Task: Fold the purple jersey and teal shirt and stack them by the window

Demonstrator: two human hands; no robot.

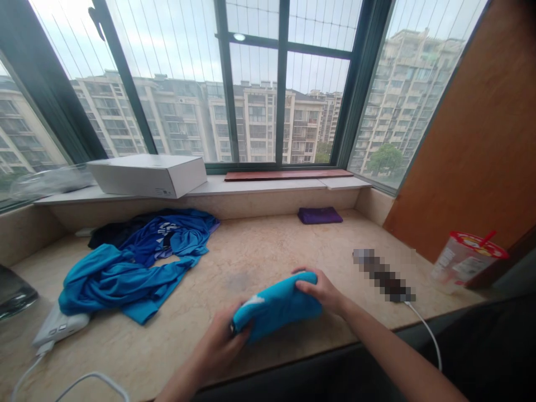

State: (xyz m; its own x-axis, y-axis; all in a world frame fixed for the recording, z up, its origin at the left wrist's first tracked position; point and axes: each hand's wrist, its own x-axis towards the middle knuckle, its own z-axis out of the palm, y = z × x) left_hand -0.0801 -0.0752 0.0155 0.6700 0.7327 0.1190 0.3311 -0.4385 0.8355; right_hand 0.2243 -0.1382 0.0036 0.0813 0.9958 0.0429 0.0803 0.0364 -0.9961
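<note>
Now | both hands' fingers closed on rolled soft blue cloth (274,306) | left hand (221,341) | right hand (320,290) | marble ledge (268,245)

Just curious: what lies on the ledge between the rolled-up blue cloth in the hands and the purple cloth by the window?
Nothing: between the rolled blue cloth and the purple cloth, the head view shows only bare marble ledge.

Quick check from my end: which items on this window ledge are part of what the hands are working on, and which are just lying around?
In hand:
- rolled turquoise garment, gripped by left hand and right hand
- pile of blue clothes, likely next

Lying about:
- white box
- folded purple cloth
- plastic cup with red straw
- white charger
- marble ledge itself
</note>
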